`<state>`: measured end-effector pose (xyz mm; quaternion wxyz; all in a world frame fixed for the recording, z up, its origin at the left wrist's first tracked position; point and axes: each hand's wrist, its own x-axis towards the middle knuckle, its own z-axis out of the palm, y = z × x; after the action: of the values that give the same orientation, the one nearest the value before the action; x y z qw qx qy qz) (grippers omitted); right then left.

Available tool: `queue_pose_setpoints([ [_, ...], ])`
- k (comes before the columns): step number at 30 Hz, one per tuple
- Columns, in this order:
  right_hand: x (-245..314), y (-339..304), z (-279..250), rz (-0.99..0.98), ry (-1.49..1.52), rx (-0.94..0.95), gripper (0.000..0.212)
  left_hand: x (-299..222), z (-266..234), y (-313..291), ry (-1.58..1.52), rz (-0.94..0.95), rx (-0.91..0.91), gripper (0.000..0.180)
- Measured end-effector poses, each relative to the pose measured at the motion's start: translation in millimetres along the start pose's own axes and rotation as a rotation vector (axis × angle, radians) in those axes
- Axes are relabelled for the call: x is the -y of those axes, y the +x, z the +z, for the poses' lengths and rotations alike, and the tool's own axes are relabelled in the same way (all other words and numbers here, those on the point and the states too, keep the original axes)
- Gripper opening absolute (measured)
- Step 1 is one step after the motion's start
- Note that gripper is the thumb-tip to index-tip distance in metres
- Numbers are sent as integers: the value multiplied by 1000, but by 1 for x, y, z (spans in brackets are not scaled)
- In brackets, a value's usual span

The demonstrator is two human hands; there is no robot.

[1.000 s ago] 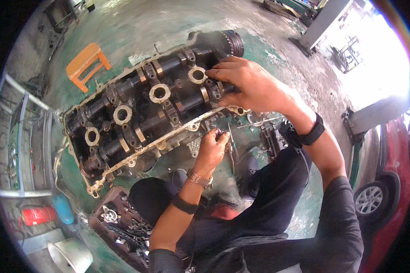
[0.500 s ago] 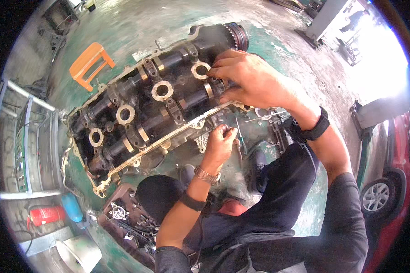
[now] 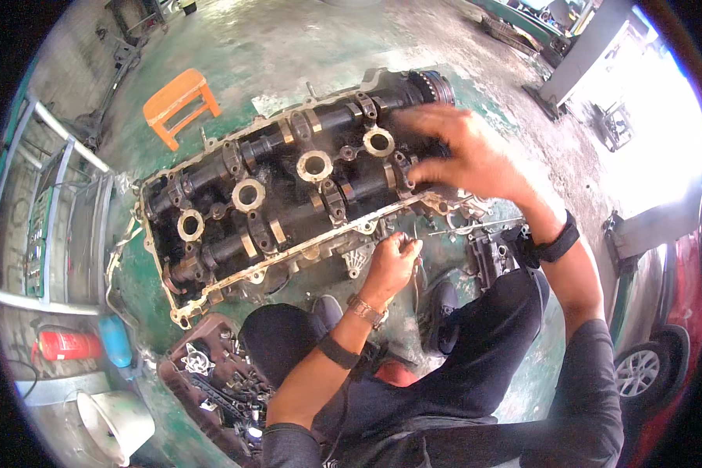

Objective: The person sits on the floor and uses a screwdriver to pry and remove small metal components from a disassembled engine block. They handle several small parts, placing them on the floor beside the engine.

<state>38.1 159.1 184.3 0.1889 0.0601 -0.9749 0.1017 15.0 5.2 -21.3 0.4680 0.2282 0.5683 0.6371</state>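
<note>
A cylinder head (image 3: 315, 167) lies before me, with two dark camshafts, bolted bearing caps and a row of round pale-rimmed openings. Over its right end hangs my right hand (image 3: 468, 152), blurred by motion. Its fingers and thumb stand apart near the last bearing cap (image 3: 402, 170), with nothing visible between them. A toothed round part (image 3: 431, 88) sits at the far right end of the head. Below the near edge, my left hand (image 3: 396, 267) is closed in a pinch, thumb against fingers. Whatever it may hold is too small to make out.
An orange stool (image 3: 178, 97) stands beyond the head. At lower left is a brown crate (image 3: 181, 382) full of metal parts. Another metal part (image 3: 490, 261) lies on the floor by my right leg. A fire extinguisher (image 3: 69, 345) and white bucket (image 3: 121, 425) stand left.
My right hand has come away from the bearing cap area and its fingers have spread. The left hand stays pinched below the head's near edge. The whole view has shifted slightly.
</note>
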Motion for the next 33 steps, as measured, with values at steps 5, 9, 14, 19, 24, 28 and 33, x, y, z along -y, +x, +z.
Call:
queue_pose_setpoints([
  [5,-18,28,-2,15,-104,-71,44,-1,1,3,-48,41,7,18],
  [9,-28,45,18,-30,-102,-76,42,-7,1,0,-58,41,2,18],
  [14,-33,60,30,-15,-75,-31,42,-14,-2,-4,-62,10,6,16],
  [19,-29,63,21,30,-18,151,50,-17,-1,-4,-90,36,16,15],
  [24,-27,68,25,13,-2,104,45,-15,0,-4,-62,71,3,16],
  [28,-26,69,28,28,-70,84,40,-13,0,-3,-20,73,9,17],
  [33,-25,66,30,-9,-89,31,38,-12,0,-3,-52,76,-13,18],
])
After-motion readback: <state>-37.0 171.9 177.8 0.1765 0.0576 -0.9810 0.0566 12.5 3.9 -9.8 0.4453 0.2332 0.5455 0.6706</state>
